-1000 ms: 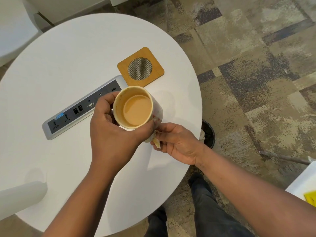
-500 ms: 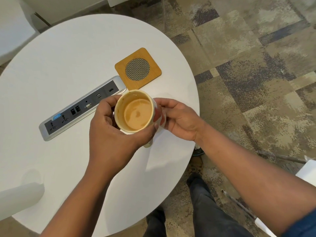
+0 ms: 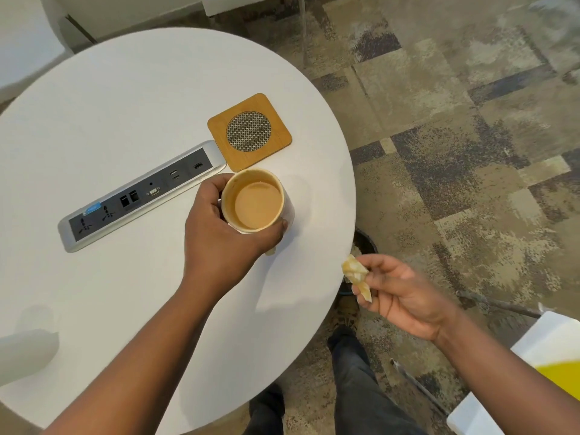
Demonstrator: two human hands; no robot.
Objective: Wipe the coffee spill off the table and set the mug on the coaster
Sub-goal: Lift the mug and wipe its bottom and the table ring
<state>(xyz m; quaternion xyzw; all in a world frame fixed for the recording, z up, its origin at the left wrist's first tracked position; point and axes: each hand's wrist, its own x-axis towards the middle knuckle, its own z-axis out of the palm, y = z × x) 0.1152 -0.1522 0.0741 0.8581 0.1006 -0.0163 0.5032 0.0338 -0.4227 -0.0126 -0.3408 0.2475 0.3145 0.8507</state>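
1. Left hand wrapped the mug round its side, fingers on the far wall, thumb on the near wall just under the rim. Handle not visible, cannot tell where it pointed.
2. Mug sat near the table's right edge, just in front of the coaster, not on it. Could not tell if the base touched the table or was lifted a bit.
3. Mug looked ceramic: stiff, smooth, breakable, some weight. About half full of milky coffee, so it would slosh if tilted or jerked. Judged: keep it level, move slow.
4. Side grip seemed fine for the short hop to the coaster; a wet wall could be slippery, so the hand should stay firm.
5. Right hand was off the table past its edge, fingers pinched on a crumpled, coffee-stained tissue. Soft, light, soggy; would tear or drip if squeezed.
6. Faint tan smear showed right of the mug; spill looked mostly wiped.
7. Power strip lay left of the mug, touching the coaster's corner. Spill risk near the sockets.
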